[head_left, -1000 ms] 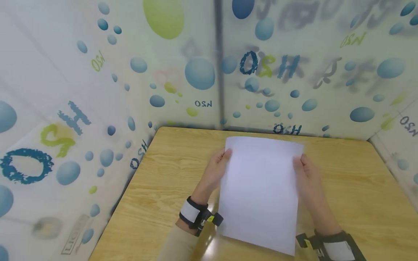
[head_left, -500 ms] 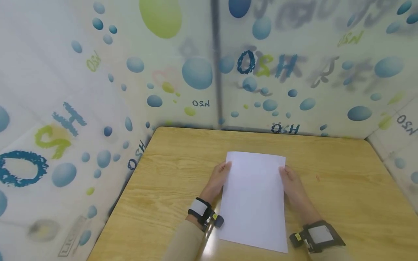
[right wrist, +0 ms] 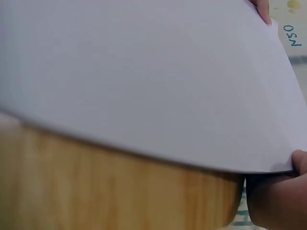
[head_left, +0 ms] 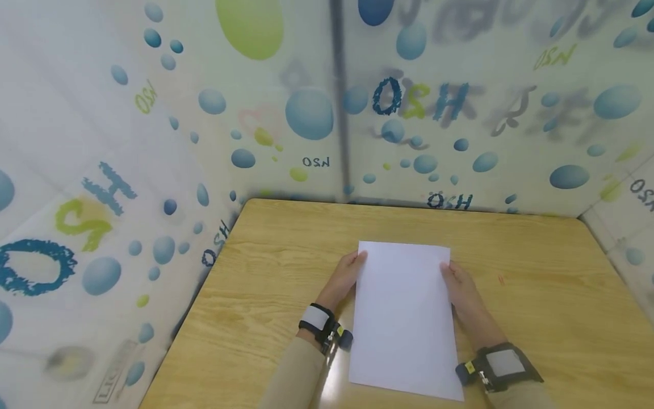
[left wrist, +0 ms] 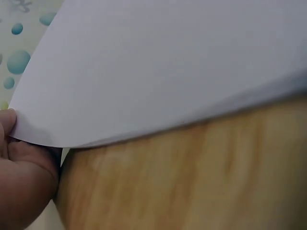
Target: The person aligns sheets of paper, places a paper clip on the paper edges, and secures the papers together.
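Note:
A blank white sheet of paper (head_left: 403,324) is held up over the wooden table between both hands. On its left edge near the top, my left hand (head_left: 343,278) pinches it, thumb on the front face and fingers behind. My right hand (head_left: 464,291) grips the opposite edge a little lower in the same manner. The left wrist view shows the left thumb (left wrist: 6,122) on the paper (left wrist: 144,67), whose side edge hangs just above the tabletop. From the right wrist, the right thumb (right wrist: 301,162) presses the paper's corner area. Whether there is more than one sheet cannot be told.
The wooden table (head_left: 265,284) reaches back to a curtain (head_left: 286,142) printed with blue and green dots and lettering. Curtain panels also stand at the left and right. Small reddish marks (head_left: 501,279) lie on the tabletop right of the right hand.
Over the last second both hands have lowered the paper and drawn it toward the body. The right hand has come leftward. In the last half second the paper shifted only slightly.

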The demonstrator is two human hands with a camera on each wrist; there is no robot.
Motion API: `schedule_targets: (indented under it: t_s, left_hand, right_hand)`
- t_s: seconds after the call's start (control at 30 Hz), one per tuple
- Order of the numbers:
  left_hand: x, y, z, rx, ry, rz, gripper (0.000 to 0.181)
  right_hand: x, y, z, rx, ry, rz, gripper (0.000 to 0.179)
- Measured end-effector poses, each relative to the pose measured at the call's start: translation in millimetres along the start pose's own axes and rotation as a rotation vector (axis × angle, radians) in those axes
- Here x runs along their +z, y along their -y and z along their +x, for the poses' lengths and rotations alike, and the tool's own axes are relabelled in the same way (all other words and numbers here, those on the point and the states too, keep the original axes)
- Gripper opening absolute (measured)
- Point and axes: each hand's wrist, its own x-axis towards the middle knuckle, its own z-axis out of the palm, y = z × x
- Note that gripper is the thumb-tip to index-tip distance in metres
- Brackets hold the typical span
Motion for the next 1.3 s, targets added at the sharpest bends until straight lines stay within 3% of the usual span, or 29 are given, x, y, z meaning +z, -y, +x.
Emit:
schedule_targets:
  t_s: [0.23,0.47,0.7,0.83,1.0,1.17,1.3]
  left_hand:
    - [-0.5,-1.4,-1.1,-0.016,0.006,0.063,0.039]
    - [1.6,-3.6,-1.4,-0.015,-0.004,0.102,0.040]
    - [1.5,-1.4,0.0,-0.007,0.021,0.112,0.041]
    - [0.5,-1.3,-1.4,-0.013,0.000,0.110,0.041]
    - [-0.4,-1.8,-0.6,-0.022,-0.019,0.116,0.043]
    - [1.5,1.7,1.7,-0.014,-0.065,0.112,0.040]
    - [4.3,2.4,1.4,0.000,-0.080,0.099,0.039]
  right_hand:
    - [1,0,-0.3,-0.002,-0.006,-0.022,0.080]
    - [1,-1,6.6,0.074,-0.006,-0.054,0.082]
    - [-3,0,10.8,0.056,0.001,-0.032,0.079]
    - [-1,3,11.7,0.079,0.011,-0.038,0.077]
    - [0,1,11.3,0.046,0.006,-0.059,0.076]
    - [-10,0,4.0,0.019,-0.091,-0.064,0.066]
    - [-36,-7,-1.5,-0.016,-0.302,-0.127,0.054]
